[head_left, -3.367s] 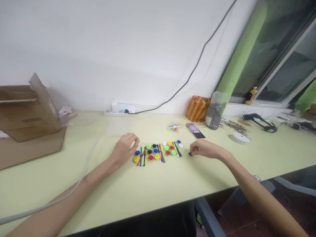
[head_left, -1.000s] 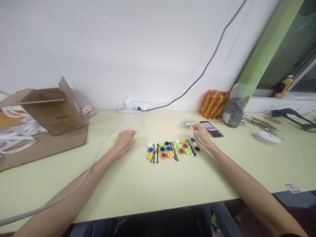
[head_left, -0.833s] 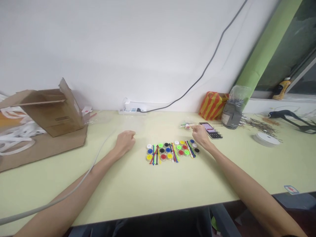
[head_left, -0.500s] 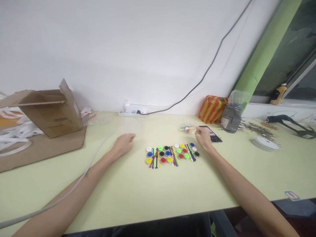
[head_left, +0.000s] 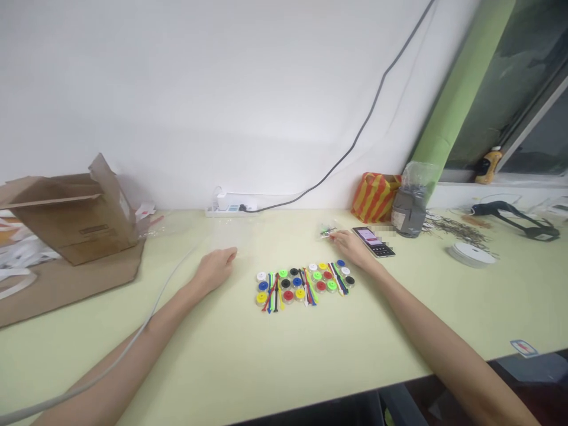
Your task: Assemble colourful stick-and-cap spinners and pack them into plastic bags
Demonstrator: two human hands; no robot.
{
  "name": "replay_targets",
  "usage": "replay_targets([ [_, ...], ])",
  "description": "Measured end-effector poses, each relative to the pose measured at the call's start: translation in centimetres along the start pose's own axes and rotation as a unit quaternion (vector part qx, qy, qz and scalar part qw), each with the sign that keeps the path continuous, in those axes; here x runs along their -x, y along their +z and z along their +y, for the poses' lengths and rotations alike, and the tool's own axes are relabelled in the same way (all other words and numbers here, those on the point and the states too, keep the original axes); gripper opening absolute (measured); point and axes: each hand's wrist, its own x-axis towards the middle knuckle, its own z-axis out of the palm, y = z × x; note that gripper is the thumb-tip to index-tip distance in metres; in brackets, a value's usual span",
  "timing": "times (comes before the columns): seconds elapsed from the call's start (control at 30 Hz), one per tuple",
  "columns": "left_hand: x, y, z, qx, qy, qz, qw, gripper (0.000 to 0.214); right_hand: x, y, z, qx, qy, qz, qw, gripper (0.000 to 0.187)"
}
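Note:
My left hand (head_left: 215, 267) rests on the table with its fingers curled closed. Faint clear plastic (head_left: 227, 232) lies just beyond its fingertips; whether those fingers hold any of it I cannot make out. My right hand (head_left: 351, 248) reaches forward, finger and thumb pinching the near edge of a small clear plastic bag (head_left: 327, 231) with coloured pieces inside. Between my forearms sit rows of small round discs with coloured tops, such as a yellow disc (head_left: 261, 298). Bundles of thin coloured plastic arrows (head_left: 274, 293) lie between the discs.
A phone (head_left: 373, 241) lies right of my right hand, with a striped bag (head_left: 375, 197) and a grey bag (head_left: 409, 210) behind. Further right is a white spool (head_left: 471, 254). An open cardboard box (head_left: 75, 222) stands left; a power strip (head_left: 231, 207) sits by the wall. A cable crosses my left forearm.
My right hand has moved left from beside the phone and unfolded from a fist to pinch the small bag. My left hand stays closed in nearly the same place. The view has shifted slightly.

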Motion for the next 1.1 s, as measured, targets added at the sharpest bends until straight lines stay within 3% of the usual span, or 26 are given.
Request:
replay_targets([
  [0.1,-0.1,0.2,-0.3,-0.007,0.002,-0.007,1.0,0.019,-0.2,-0.5,0.0,-0.06,-0.017,-0.022,0.998,0.037],
  [0.17,-0.1,0.3,-0.5,-0.01,0.005,-0.012,1.0,0.019,-0.3,-0.8,-0.1,-0.056,0.0,-0.004,0.998,0.04],
  [0.33,-0.2,0.4,-0.5,-0.018,0.004,-0.017,1.0,0.017,-0.1,-0.4,-0.3,-0.052,0.171,0.116,0.977,0.032],
  [0.5,-0.2,0.2,-0.3,-0.033,0.001,-0.03,0.999,0.017,-0.1,0.8,-0.5,-0.1,0.225,0.113,0.963,0.03],
  [0.77,-0.3,0.1,0.0,-0.059,-0.001,-0.055,0.997,0.014,-1.2,0.0,-2.0,-0.281,0.206,0.136,0.927,0.033],
  [0.93,-0.4,0.1,0.2,-0.065,-0.003,-0.062,0.996,0.014,-1.6,-1.6,-3.5,-0.443,0.148,0.174,0.867,0.035],
  [1.1,-0.4,0.1,0.3,-0.061,-0.003,-0.059,0.996,0.015,-1.9,-2.7,-3.5,-0.477,0.138,0.235,0.836,0.039],
])
